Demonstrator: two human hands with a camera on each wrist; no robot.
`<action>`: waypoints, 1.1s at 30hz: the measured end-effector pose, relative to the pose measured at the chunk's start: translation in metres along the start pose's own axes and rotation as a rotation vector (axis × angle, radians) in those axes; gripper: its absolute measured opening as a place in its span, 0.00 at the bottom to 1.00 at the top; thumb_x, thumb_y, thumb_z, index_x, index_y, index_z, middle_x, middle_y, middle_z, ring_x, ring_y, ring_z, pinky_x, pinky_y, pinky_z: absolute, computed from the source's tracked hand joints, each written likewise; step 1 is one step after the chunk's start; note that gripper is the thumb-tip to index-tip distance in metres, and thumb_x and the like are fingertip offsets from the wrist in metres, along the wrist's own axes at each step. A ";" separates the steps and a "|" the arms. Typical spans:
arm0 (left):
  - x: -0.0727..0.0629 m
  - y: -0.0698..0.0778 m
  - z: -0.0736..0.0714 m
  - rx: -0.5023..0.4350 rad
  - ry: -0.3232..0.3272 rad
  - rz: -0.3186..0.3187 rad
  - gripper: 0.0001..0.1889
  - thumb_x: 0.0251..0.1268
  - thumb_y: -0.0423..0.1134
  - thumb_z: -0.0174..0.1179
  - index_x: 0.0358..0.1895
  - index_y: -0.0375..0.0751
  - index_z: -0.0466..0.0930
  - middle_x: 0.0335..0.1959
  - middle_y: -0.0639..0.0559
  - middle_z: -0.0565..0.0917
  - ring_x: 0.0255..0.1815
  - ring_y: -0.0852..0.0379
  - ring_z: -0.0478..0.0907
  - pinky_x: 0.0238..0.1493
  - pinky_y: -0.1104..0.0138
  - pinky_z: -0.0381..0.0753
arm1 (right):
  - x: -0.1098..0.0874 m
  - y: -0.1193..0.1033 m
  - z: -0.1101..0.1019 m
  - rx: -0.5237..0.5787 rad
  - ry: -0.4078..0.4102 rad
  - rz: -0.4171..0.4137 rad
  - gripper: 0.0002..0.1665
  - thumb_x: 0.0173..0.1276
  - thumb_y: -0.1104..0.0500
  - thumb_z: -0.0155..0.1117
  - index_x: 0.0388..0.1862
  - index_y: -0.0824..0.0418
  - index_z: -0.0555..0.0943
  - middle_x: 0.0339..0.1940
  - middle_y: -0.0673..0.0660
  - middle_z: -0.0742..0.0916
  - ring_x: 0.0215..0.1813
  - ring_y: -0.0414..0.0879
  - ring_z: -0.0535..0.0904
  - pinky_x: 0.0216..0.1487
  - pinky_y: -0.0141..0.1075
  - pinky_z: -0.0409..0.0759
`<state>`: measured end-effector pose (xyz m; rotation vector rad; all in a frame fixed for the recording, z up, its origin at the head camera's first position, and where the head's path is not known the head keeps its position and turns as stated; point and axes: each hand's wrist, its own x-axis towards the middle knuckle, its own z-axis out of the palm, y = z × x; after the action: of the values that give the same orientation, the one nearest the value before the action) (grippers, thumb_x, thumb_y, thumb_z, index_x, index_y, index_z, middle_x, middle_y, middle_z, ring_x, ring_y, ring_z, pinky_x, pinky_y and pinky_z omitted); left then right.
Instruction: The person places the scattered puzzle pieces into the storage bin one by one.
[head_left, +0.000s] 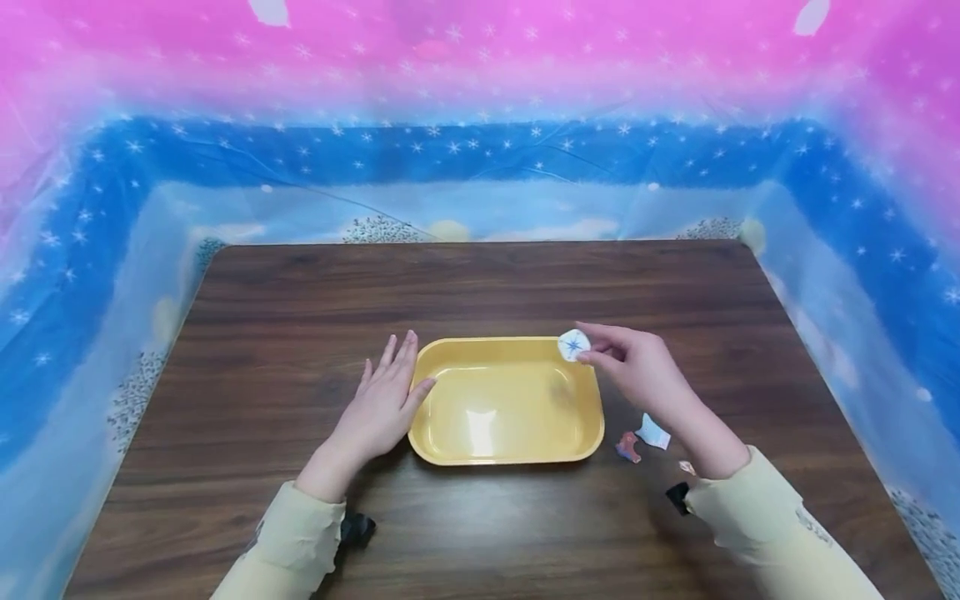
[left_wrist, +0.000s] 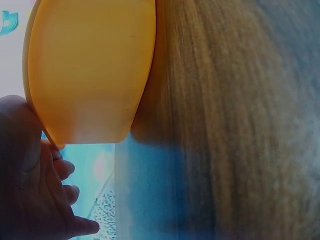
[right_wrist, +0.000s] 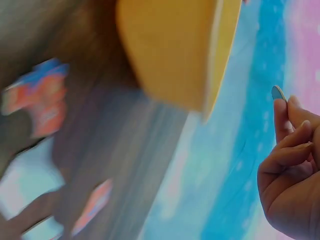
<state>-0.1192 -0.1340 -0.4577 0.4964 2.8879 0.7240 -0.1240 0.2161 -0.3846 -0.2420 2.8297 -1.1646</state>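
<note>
My right hand (head_left: 637, 367) pinches a small white flat piece (head_left: 573, 345) with a blue star design between thumb and fingertips. It holds the piece over the back right corner of a yellow rectangular tray (head_left: 510, 461). In the right wrist view the piece (right_wrist: 278, 93) is seen nearly edge-on, raised higher than the tray wall (right_wrist: 170, 55). At the tray's left end is my left hand (head_left: 378, 407), fingers extended along the outside and thumb lying over the rim. The left wrist view has the tray's outer wall (left_wrist: 92, 70) beside this hand (left_wrist: 25, 185).
Right of the tray lie a reddish cut-out piece (head_left: 628, 447), a pale blue one (head_left: 653, 432) and a small orange-white one (head_left: 687, 468), partly by the right wrist. The dark wood table (head_left: 480, 287) is bordered by patterned fabric (head_left: 480, 154) at the back and sides.
</note>
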 end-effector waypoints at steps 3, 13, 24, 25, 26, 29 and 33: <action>0.003 0.004 0.004 0.013 -0.001 0.020 0.39 0.84 0.57 0.38 0.82 0.32 0.43 0.83 0.43 0.48 0.84 0.41 0.38 0.76 0.35 0.42 | 0.011 -0.016 0.013 -0.042 -0.073 -0.054 0.26 0.68 0.59 0.73 0.66 0.59 0.82 0.38 0.53 0.90 0.29 0.48 0.76 0.27 0.34 0.73; 0.005 0.009 0.009 0.050 -0.010 0.010 0.38 0.83 0.58 0.38 0.82 0.35 0.45 0.83 0.45 0.47 0.84 0.42 0.38 0.76 0.35 0.42 | 0.046 -0.051 0.076 -0.279 -0.436 -0.137 0.24 0.68 0.57 0.73 0.63 0.57 0.84 0.37 0.48 0.90 0.37 0.37 0.83 0.39 0.35 0.81; 0.000 0.006 0.004 0.052 -0.018 -0.009 0.38 0.83 0.60 0.35 0.82 0.36 0.44 0.84 0.47 0.45 0.84 0.43 0.37 0.76 0.35 0.41 | 0.075 -0.070 0.125 -0.392 -0.544 -0.125 0.21 0.68 0.59 0.72 0.60 0.59 0.85 0.50 0.54 0.90 0.44 0.43 0.85 0.53 0.40 0.82; -0.001 0.005 0.004 0.052 -0.015 -0.007 0.38 0.83 0.59 0.36 0.82 0.36 0.44 0.84 0.47 0.45 0.84 0.42 0.37 0.75 0.35 0.41 | 0.075 -0.070 0.128 -0.394 -0.542 -0.140 0.20 0.69 0.59 0.71 0.59 0.60 0.85 0.50 0.55 0.90 0.44 0.43 0.84 0.54 0.39 0.81; -0.001 0.005 0.003 0.051 -0.013 -0.007 0.38 0.83 0.59 0.36 0.82 0.36 0.44 0.84 0.47 0.45 0.84 0.43 0.37 0.76 0.35 0.41 | 0.075 -0.070 0.130 -0.397 -0.536 -0.148 0.20 0.69 0.60 0.71 0.59 0.60 0.85 0.51 0.55 0.90 0.44 0.44 0.84 0.55 0.40 0.81; -0.001 0.004 0.002 0.048 -0.001 -0.003 0.38 0.83 0.58 0.38 0.82 0.36 0.45 0.84 0.47 0.46 0.84 0.43 0.37 0.75 0.34 0.41 | 0.076 -0.074 0.134 -0.418 -0.515 -0.170 0.19 0.70 0.59 0.70 0.59 0.60 0.85 0.55 0.55 0.89 0.50 0.47 0.84 0.59 0.41 0.79; -0.002 0.004 -0.001 0.049 0.014 0.000 0.37 0.84 0.56 0.40 0.82 0.35 0.45 0.83 0.46 0.47 0.84 0.42 0.38 0.75 0.34 0.41 | 0.076 -0.078 0.132 -0.415 -0.501 -0.147 0.23 0.70 0.58 0.70 0.63 0.61 0.83 0.58 0.56 0.87 0.56 0.49 0.84 0.61 0.43 0.79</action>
<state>-0.1166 -0.1319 -0.4546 0.4981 2.9251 0.6611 -0.1730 0.0568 -0.4233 -0.6690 2.5848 -0.4255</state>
